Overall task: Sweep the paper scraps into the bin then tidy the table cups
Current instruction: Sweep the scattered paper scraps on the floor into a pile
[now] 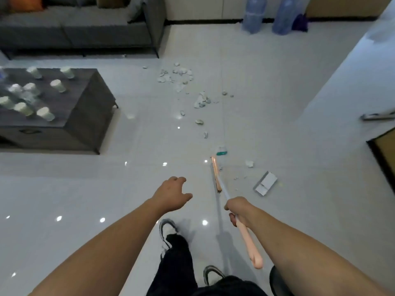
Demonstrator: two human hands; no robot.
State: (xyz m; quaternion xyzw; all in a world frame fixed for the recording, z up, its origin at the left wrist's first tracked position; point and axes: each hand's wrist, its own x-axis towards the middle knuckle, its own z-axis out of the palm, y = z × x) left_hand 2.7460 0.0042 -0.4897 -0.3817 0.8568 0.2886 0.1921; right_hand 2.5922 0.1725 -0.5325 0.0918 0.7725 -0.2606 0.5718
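My right hand (239,211) grips the pink handle of a broom (248,242), whose pink head (215,176) rests on the white floor just ahead. My left hand (172,194) hovers open beside it, holding nothing. Paper scraps (181,76) lie scattered on the floor from near the sofa down to the broom, with a white scrap (249,163) and a flattened small box (266,183) right of the broom head. Several white paper cups (57,85) stand on the dark coffee table (85,116) at the left. No bin is visible.
A grey sofa (74,28) runs along the back left. Two blue water jugs (254,14) stand against the far wall. A dark door edge (382,159) and a metal object (378,116) sit at the right. My feet (167,231) are below my hands.
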